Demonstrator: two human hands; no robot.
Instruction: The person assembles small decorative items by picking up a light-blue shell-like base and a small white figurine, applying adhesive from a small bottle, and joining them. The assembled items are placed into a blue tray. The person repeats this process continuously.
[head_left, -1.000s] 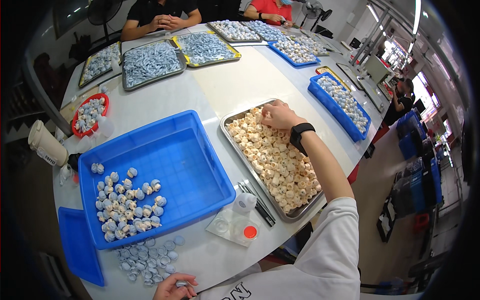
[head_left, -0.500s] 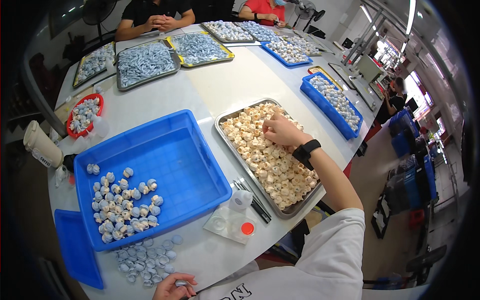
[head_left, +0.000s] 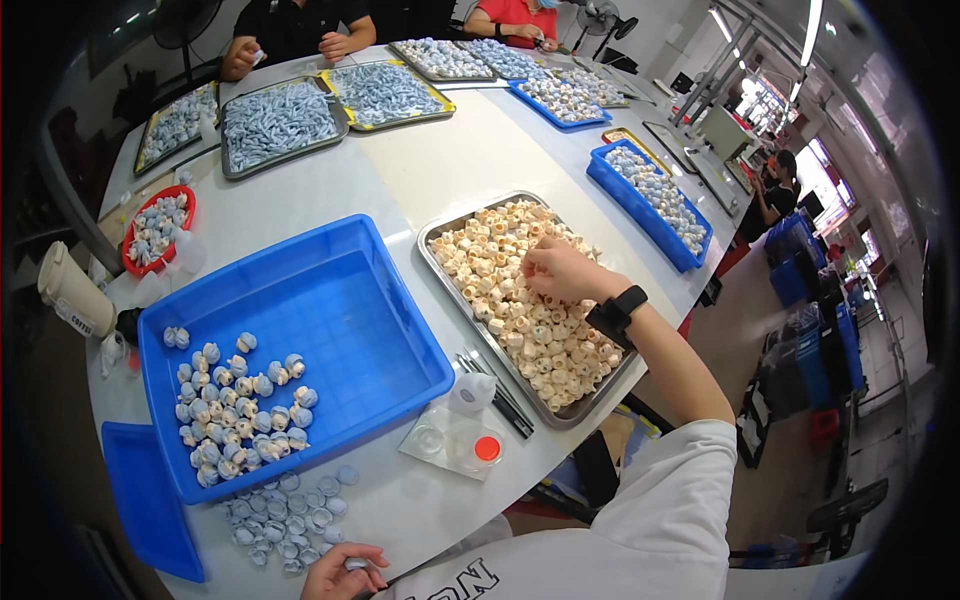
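My right hand point(head_left: 566, 272) reaches into a metal tray point(head_left: 432, 262) heaped with small cream-coloured hollow pieces point(head_left: 500, 235). Its fingers are bent and closed down among them; anything between the fingertips is hidden. At the lower edge my left hand point(head_left: 335, 575) holds a small light-blue cap piece point(head_left: 355, 564) between thumb and fingers. Just beyond that hand, several loose light-blue cap pieces point(head_left: 290, 520) lie spread on the table. A large blue bin point(head_left: 340, 290) stands on the left, with joined blue-and-cream pieces point(head_left: 235, 410) gathered in its near left part.
Pens point(head_left: 512, 412), a small white bottle point(head_left: 472, 392) and a red-capped container point(head_left: 486, 450) lie between bin and tray. A red bowl point(head_left: 130, 250) and a cup point(head_left: 75, 290) stand left. Filled trays point(head_left: 345, 125) and a blue bin point(head_left: 690, 262) lie farther off. Co-workers sit opposite.
The view has shifted slightly. My right hand stays in the tray with its fingers shifted a little, and my left hand keeps the cap piece. A co-worker's clasped hands have come apart.
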